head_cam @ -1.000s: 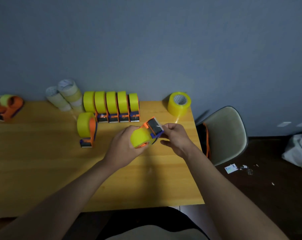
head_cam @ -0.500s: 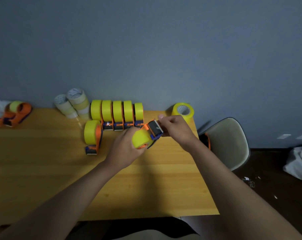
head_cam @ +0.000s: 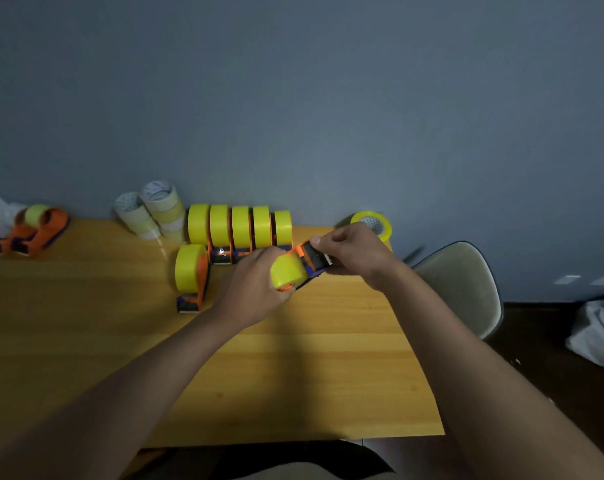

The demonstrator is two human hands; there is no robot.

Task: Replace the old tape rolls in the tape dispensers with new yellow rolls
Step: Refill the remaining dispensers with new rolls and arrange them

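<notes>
Dispenser (head_cam: 309, 259) got lifted farther over the desk (head_cam: 86, 323); left hand (head_cam: 255, 289) gripped its yellow roll (head_cam: 288, 273), right hand (head_cam: 354, 252) pinched the cutter end, threading likely.

Dim room, wide-angle view.
Soft shadows fall across the table (head_cam: 86, 341); straight edges bow toward the corners, and the hands look slightly blurred.

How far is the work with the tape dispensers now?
Done, it seems: five dispensers in a row and one in front carry yellow rolls. In hand: the left hand and right hand hold another dispenser. Left: the orange dispensers at the far left.
</notes>
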